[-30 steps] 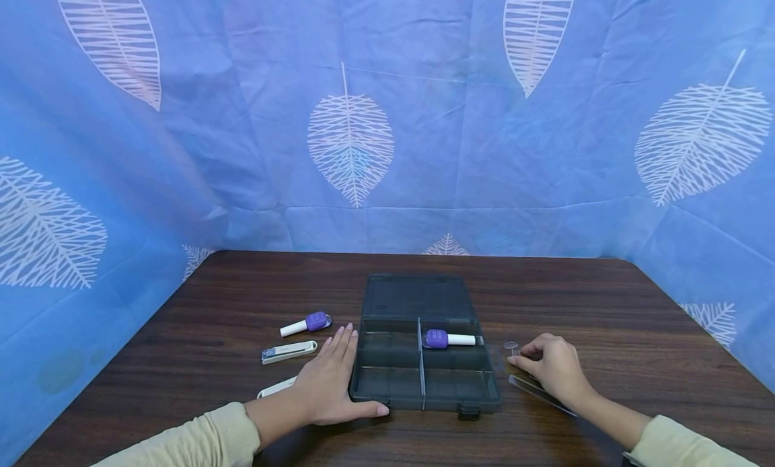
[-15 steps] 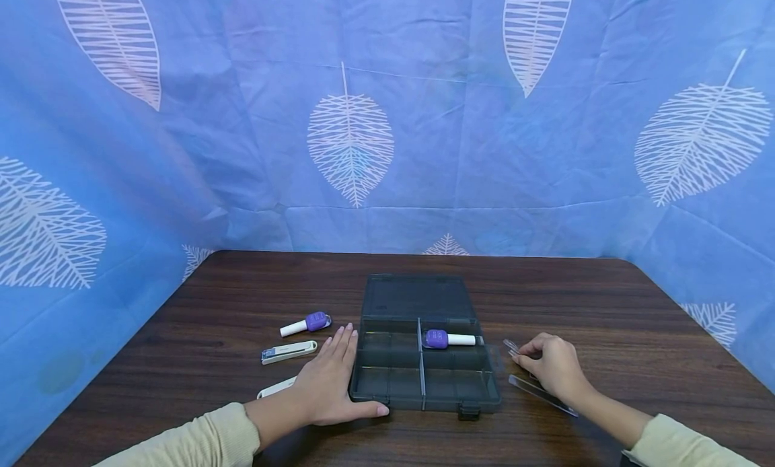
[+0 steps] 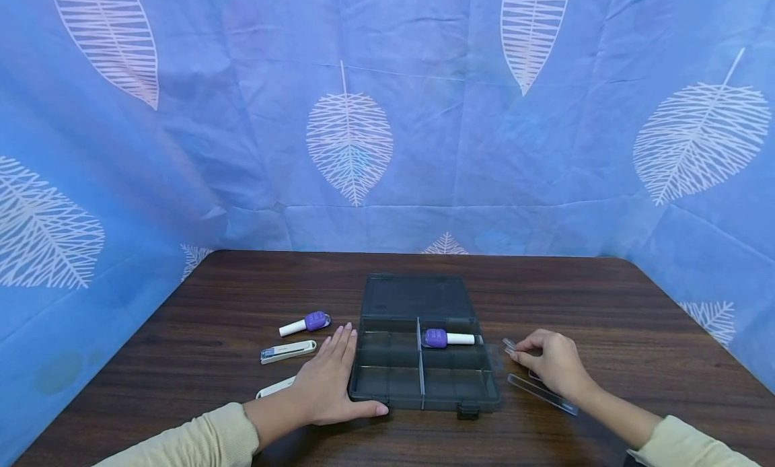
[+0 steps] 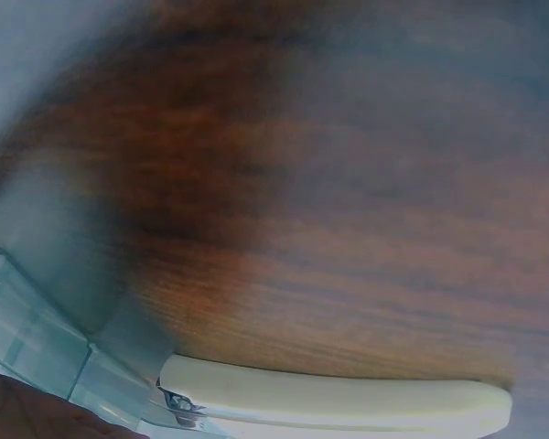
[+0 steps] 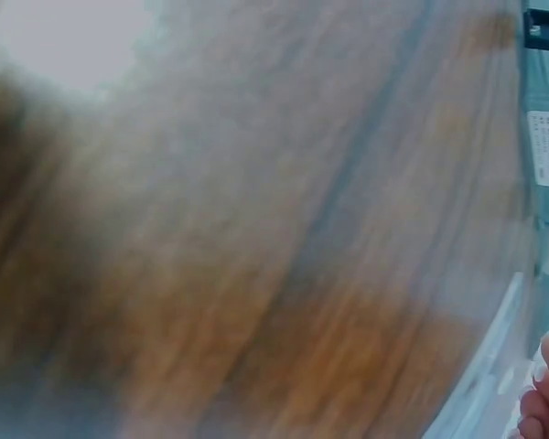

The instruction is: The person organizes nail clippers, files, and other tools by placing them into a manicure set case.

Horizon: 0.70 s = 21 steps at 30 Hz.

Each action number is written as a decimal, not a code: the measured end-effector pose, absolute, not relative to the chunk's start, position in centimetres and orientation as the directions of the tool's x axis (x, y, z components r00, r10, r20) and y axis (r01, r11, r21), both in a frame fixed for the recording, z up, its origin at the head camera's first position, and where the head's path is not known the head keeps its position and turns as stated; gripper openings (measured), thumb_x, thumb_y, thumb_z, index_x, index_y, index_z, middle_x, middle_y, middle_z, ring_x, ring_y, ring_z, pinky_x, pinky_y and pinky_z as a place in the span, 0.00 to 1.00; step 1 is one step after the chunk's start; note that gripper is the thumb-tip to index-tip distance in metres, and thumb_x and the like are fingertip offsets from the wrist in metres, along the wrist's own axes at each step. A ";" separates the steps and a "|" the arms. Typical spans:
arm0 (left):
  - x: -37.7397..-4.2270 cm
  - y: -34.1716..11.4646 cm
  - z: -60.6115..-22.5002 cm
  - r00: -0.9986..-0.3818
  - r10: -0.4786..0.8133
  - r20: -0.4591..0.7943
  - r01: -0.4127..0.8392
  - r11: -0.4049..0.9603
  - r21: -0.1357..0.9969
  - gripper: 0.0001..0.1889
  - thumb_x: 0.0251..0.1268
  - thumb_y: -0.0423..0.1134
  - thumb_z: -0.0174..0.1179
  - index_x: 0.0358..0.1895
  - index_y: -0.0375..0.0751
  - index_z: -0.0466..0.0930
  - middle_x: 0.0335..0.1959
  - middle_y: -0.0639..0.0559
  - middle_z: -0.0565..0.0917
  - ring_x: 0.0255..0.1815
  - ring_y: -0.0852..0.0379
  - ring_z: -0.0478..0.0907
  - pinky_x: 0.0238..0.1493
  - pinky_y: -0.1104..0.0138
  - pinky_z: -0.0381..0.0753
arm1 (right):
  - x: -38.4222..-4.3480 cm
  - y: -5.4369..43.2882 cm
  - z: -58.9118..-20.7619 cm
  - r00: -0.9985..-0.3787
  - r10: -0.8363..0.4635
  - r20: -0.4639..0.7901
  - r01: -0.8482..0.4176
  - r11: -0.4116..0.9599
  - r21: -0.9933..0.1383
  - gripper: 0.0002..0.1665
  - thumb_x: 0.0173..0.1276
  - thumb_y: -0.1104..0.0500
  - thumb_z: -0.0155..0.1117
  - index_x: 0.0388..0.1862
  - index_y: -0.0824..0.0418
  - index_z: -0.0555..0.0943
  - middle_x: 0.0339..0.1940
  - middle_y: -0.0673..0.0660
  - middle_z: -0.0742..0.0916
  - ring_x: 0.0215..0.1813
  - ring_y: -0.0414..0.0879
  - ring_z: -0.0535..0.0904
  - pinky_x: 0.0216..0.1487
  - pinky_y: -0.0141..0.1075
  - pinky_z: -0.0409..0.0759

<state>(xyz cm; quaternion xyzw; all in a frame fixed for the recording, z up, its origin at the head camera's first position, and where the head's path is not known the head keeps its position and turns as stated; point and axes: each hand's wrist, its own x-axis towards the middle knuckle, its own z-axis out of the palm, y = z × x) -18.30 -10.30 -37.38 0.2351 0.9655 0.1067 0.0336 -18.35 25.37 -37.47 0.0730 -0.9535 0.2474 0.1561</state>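
Presently, we find a small clear piece (image 3: 510, 345) between the thumb and forefinger of the right hand (image 3: 560, 366), which pinches it just beside the right wall of a dark translucent box (image 3: 442, 406). A clear strip (image 3: 543, 394) lies aslant on the table, near that hand. The left hand (image 3: 333, 379) is flat with fingers extended along the box's left side, thumb at the front edge. We record the lid (image 3: 418, 295) laid back and a purple polish bottle (image 3: 436, 338) in the rear right compartment. To the left lie a second purple bottle (image 3: 316, 321), a nail clipper (image 3: 288, 352) and a white-handled item (image 3: 275, 387) partly hidden by the hand. The table (image 3: 581, 305) is dark brown, with streaked grain and rounded far corners. Beyond it, we observe creased blue cloth (image 3: 424, 151) on three sides, printed with white leaves (image 3: 350, 140).
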 end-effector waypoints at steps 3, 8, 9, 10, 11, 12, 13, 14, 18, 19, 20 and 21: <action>-18.3 -10.3 -37.4 -0.886 0.463 -0.012 0.450 0.866 0.218 0.62 0.43 0.80 0.48 0.72 0.32 0.46 0.74 0.37 0.49 0.75 0.43 0.46 0.72 0.52 0.54 | -18.3 25.2 -37.2 -0.937 -0.064 0.343 -0.226 0.861 -0.456 0.02 0.50 0.64 0.72 0.25 0.61 0.85 0.27 0.50 0.85 0.24 0.32 0.72 0.24 0.27 0.71; -18.3 -10.3 -37.4 -0.888 0.460 -0.015 0.446 0.868 0.218 0.62 0.43 0.80 0.48 0.72 0.32 0.46 0.74 0.37 0.49 0.75 0.43 0.46 0.72 0.52 0.54 | -18.4 24.7 -36.8 -0.921 -0.075 0.383 -0.262 0.847 -0.462 0.02 0.52 0.63 0.71 0.26 0.61 0.86 0.28 0.50 0.86 0.24 0.30 0.71 0.24 0.27 0.71; -18.3 -10.3 -37.4 -0.888 0.459 -0.016 0.445 0.868 0.220 0.62 0.43 0.80 0.48 0.72 0.32 0.46 0.74 0.37 0.49 0.76 0.43 0.46 0.72 0.52 0.54 | -18.4 24.6 -36.7 -0.915 -0.078 0.395 -0.270 0.846 -0.459 0.02 0.52 0.63 0.71 0.26 0.60 0.86 0.27 0.50 0.85 0.24 0.30 0.71 0.24 0.27 0.71; -18.2 -10.3 -37.3 -0.888 0.459 -0.016 0.444 0.868 0.221 0.62 0.43 0.80 0.47 0.72 0.33 0.46 0.74 0.37 0.49 0.76 0.43 0.46 0.72 0.52 0.54 | -18.3 24.5 -36.6 -0.911 -0.079 0.406 -0.277 0.844 -0.458 0.02 0.52 0.63 0.71 0.26 0.60 0.86 0.27 0.50 0.85 0.24 0.30 0.71 0.24 0.27 0.71; -18.2 -10.3 -37.3 -0.888 0.459 -0.017 0.444 0.868 0.222 0.62 0.43 0.80 0.47 0.72 0.33 0.46 0.74 0.38 0.49 0.76 0.43 0.46 0.72 0.52 0.54 | -18.3 24.4 -36.5 -0.905 -0.080 0.418 -0.285 0.843 -0.457 0.02 0.52 0.64 0.71 0.26 0.60 0.86 0.27 0.50 0.85 0.24 0.30 0.71 0.24 0.27 0.71; -18.2 -10.3 -37.3 -0.889 0.458 -0.017 0.443 0.868 0.224 0.62 0.43 0.80 0.48 0.72 0.33 0.46 0.74 0.38 0.49 0.76 0.43 0.46 0.72 0.52 0.53 | -18.3 24.3 -36.4 -0.900 -0.080 0.429 -0.293 0.840 -0.457 0.02 0.52 0.64 0.71 0.26 0.59 0.86 0.27 0.49 0.85 0.24 0.30 0.71 0.25 0.27 0.71; -18.2 -10.2 -37.3 -0.889 0.457 -0.018 0.442 0.868 0.224 0.62 0.43 0.80 0.48 0.72 0.33 0.46 0.74 0.38 0.49 0.76 0.43 0.46 0.72 0.52 0.53 | -18.2 24.1 -36.3 -0.893 -0.082 0.442 -0.302 0.837 -0.456 0.02 0.51 0.64 0.71 0.26 0.59 0.86 0.27 0.49 0.85 0.24 0.30 0.70 0.25 0.27 0.71; -18.2 -10.2 -37.3 -0.890 0.456 -0.018 0.441 0.869 0.224 0.62 0.43 0.80 0.48 0.72 0.33 0.46 0.74 0.38 0.49 0.76 0.43 0.45 0.72 0.52 0.54 | -18.2 24.0 -36.2 -0.888 -0.081 0.453 -0.310 0.833 -0.458 0.03 0.51 0.64 0.71 0.26 0.59 0.86 0.27 0.49 0.85 0.24 0.30 0.70 0.25 0.27 0.71; -18.2 -10.3 -37.3 -0.892 0.452 -0.021 0.438 0.872 0.219 0.62 0.43 0.80 0.48 0.72 0.33 0.46 0.74 0.38 0.49 0.76 0.44 0.45 0.72 0.52 0.54 | -17.9 23.4 -35.7 -0.868 -0.094 0.488 -0.350 0.813 -0.466 0.03 0.51 0.64 0.72 0.26 0.58 0.86 0.27 0.48 0.85 0.25 0.30 0.71 0.25 0.27 0.72; -18.3 -10.3 -37.3 -0.892 0.452 -0.022 0.437 0.873 0.218 0.62 0.43 0.80 0.48 0.72 0.33 0.46 0.74 0.38 0.49 0.76 0.44 0.45 0.72 0.52 0.54 | -17.7 23.3 -35.5 -0.865 -0.101 0.492 -0.362 0.804 -0.472 0.03 0.51 0.64 0.72 0.26 0.58 0.86 0.27 0.48 0.85 0.25 0.30 0.71 0.25 0.27 0.72; -18.3 -10.3 -37.3 -0.892 0.452 -0.022 0.437 0.873 0.216 0.62 0.43 0.80 0.47 0.72 0.33 0.46 0.74 0.38 0.49 0.76 0.44 0.45 0.72 0.52 0.54 | -17.6 23.1 -35.4 -0.863 -0.108 0.493 -0.373 0.795 -0.479 0.03 0.51 0.64 0.72 0.26 0.57 0.86 0.27 0.48 0.85 0.25 0.30 0.72 0.26 0.27 0.73; -18.3 -10.3 -37.3 -0.891 0.452 -0.023 0.438 0.873 0.216 0.62 0.43 0.80 0.47 0.72 0.33 0.46 0.74 0.38 0.49 0.76 0.44 0.45 0.72 0.52 0.54 | -17.5 23.0 -35.3 -0.862 -0.116 0.493 -0.384 0.785 -0.486 0.03 0.51 0.64 0.72 0.27 0.57 0.86 0.27 0.48 0.85 0.26 0.30 0.72 0.26 0.27 0.73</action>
